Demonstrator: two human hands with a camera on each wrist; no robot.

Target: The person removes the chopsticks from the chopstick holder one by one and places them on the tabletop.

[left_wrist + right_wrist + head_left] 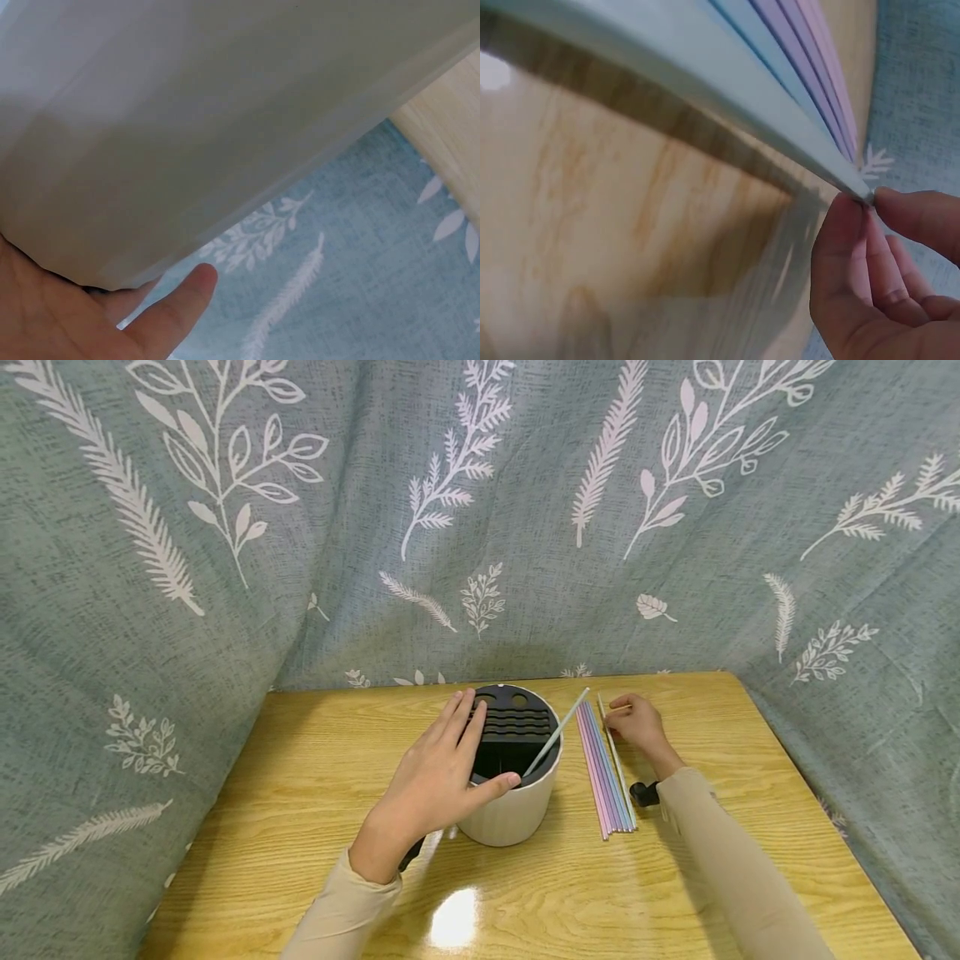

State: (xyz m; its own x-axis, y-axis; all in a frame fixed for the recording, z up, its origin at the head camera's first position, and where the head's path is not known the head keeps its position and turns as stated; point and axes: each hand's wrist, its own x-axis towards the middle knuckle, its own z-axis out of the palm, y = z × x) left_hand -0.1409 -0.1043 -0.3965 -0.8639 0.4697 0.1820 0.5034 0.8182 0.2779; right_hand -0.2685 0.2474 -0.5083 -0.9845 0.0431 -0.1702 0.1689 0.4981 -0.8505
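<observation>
A white round container (504, 820) with a black slotted top insert (517, 727) stands near the middle of the table. My left hand (431, 777) lies over its left side, fingers straight across the insert and thumb at the near rim. In the left wrist view the container wall (187, 150) fills most of the picture above the hand (82, 319). One pale green straw (557, 732) leans out of the container's open compartment. To the right, my right hand (637, 725) pinches another pale green straw (727, 94) near its far end between thumb and finger.
Pink, purple and blue straws (602, 768) lie side by side just left of the pinched one. The wooden table (315, 752) ends at a grey-green leaf-patterned curtain (352, 568) behind and at both sides.
</observation>
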